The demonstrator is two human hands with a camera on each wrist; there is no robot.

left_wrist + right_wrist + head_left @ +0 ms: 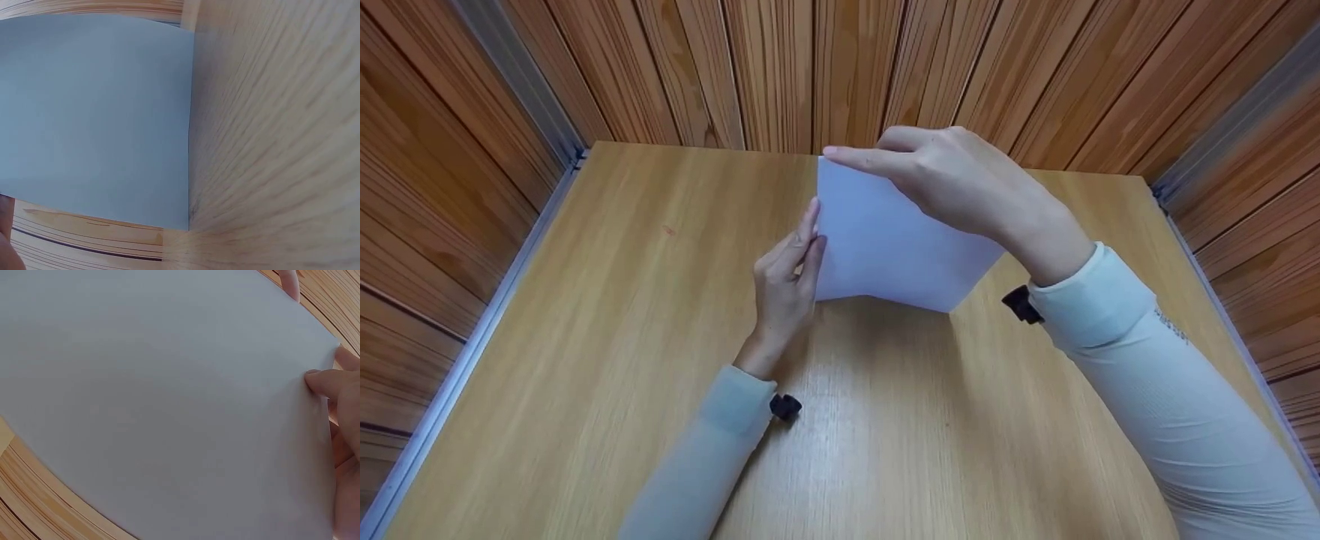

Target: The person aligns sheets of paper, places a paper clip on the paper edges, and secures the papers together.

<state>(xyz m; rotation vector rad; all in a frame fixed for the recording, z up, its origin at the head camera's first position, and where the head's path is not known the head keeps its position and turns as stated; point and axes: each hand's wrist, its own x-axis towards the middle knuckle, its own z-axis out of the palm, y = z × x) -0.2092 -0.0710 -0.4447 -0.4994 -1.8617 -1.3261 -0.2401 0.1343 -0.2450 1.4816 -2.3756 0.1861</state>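
Observation:
A plain white sheet of paper (885,247) is held upright above the tabletop, slightly bent, its lower edge close to the wood. My left hand (787,274) pinches its left edge, and the thumb (323,382) lies on the paper's near face in the right wrist view. Over the top edge reaches my right hand (960,180), its index finger straight and its tip at the upper left corner. The right thumb is hidden. In the left wrist view the paper (101,118) fills the left half, with part of the left hand (7,242) at the lower corner.
The wooden tabletop (622,300) spreads around both arms. Wood-plank walls (780,75) enclose the back and sides, with metal rails (487,322) along the table's side edges. A small black mount (786,407) sits on the left wrist and another black mount (1023,304) on the right.

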